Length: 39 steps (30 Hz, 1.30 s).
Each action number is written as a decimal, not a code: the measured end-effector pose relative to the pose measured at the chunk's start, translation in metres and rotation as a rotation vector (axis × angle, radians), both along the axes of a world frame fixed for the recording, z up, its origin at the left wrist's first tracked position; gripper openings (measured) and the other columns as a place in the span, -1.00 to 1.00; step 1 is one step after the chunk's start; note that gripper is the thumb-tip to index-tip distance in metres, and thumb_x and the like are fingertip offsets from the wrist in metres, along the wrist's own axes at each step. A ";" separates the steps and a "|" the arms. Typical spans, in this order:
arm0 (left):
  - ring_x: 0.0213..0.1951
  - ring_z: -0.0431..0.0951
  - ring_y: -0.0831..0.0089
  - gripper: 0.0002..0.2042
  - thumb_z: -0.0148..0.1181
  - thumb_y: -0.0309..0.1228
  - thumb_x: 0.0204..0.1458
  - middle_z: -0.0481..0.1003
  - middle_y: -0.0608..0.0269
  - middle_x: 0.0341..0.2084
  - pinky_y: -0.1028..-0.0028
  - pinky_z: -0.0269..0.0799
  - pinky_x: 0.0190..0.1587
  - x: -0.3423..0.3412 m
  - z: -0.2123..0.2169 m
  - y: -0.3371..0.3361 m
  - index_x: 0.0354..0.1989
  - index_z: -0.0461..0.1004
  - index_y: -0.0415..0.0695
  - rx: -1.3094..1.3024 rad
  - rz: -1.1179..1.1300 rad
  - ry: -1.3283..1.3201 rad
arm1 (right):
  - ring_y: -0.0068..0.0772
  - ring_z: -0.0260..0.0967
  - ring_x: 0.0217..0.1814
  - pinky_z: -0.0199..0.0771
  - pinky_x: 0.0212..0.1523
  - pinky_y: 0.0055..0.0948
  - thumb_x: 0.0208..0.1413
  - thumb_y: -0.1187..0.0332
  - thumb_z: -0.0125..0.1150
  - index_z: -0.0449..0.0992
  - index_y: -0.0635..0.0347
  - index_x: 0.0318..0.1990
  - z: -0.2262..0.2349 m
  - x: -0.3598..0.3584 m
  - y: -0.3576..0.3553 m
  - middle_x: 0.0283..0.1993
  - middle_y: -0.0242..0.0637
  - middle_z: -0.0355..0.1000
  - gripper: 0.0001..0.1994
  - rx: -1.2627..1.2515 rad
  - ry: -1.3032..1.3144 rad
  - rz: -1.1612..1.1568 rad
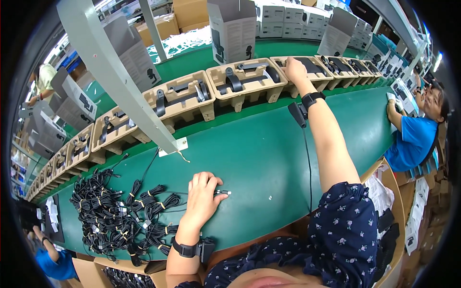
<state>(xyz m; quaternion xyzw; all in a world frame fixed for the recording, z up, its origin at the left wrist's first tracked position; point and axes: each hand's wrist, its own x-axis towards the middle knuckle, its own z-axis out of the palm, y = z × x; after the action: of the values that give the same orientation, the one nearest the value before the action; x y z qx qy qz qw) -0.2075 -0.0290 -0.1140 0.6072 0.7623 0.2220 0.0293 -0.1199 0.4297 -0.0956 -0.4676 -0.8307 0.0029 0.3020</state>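
The left hand (201, 197) lies flat on the green bench (269, 158), fingers curled over a black cable (222, 192) beside the near-left heap of bundled cables (120, 216). Far right, the right hand (294, 69) reaches into a cardboard tray (307, 67); its grip is hidden.
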 end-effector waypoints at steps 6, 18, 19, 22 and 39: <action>-0.19 0.28 0.23 -0.69 0.34 -0.44 -0.36 0.30 0.24 -0.32 0.34 0.21 -0.12 -0.005 -0.004 0.008 -0.38 0.40 -0.11 0.049 0.004 0.038 | -0.20 0.31 -0.09 0.38 -0.22 -0.24 -0.02 0.23 0.04 0.52 0.10 -0.37 -0.006 0.006 0.005 -0.22 -0.22 0.37 -0.81 0.378 -0.319 0.045; -0.26 0.32 0.15 -0.81 0.23 -0.55 -0.24 0.36 0.12 -0.42 0.31 0.24 -0.18 -0.020 -0.021 0.003 -0.44 0.36 -0.20 0.129 -0.055 0.070 | -0.27 0.24 -0.03 0.25 -0.14 -0.28 -0.14 0.20 0.23 0.32 0.07 -0.03 -0.002 0.068 -0.135 -0.12 -0.28 0.28 -0.54 0.403 -0.105 0.291; -0.26 0.32 0.15 -0.82 0.21 -0.56 -0.22 0.36 0.11 -0.42 0.31 0.24 -0.17 -0.020 -0.019 0.002 -0.43 0.35 -0.21 0.120 -0.056 0.054 | -0.23 0.23 -0.01 0.24 -0.09 -0.26 -0.07 0.13 0.18 0.28 0.09 0.04 0.004 0.085 -0.154 -0.08 -0.23 0.28 -0.50 0.371 -0.119 0.306; -0.32 0.37 0.20 -0.87 0.12 -0.56 -0.09 0.36 0.10 -0.43 0.36 0.30 -0.23 -0.020 -0.018 0.003 -0.36 0.33 -0.23 0.112 -0.057 -0.019 | -0.18 0.28 -0.04 0.30 -0.08 -0.24 0.01 0.05 0.09 0.22 0.11 0.11 0.045 0.148 -0.208 -0.09 -0.18 0.33 -0.46 0.280 -0.109 0.297; -0.52 0.31 0.53 -0.90 0.10 -0.53 0.01 0.35 0.25 -0.55 0.55 0.29 -0.42 -0.045 -0.054 0.011 -0.38 0.31 -0.25 0.104 -0.013 -0.201 | -0.33 0.45 -0.22 0.41 -0.20 -0.34 0.06 0.09 -0.05 0.49 -0.10 -0.18 -0.009 0.267 -0.208 -0.31 -0.39 0.50 -0.73 -0.188 0.202 -0.173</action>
<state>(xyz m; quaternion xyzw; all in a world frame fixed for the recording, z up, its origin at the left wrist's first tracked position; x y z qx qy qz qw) -0.2527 -0.0178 -0.1680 0.5875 0.7391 0.3208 0.0757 0.1469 0.2222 -0.1044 -0.5608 -0.7489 0.1017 0.3382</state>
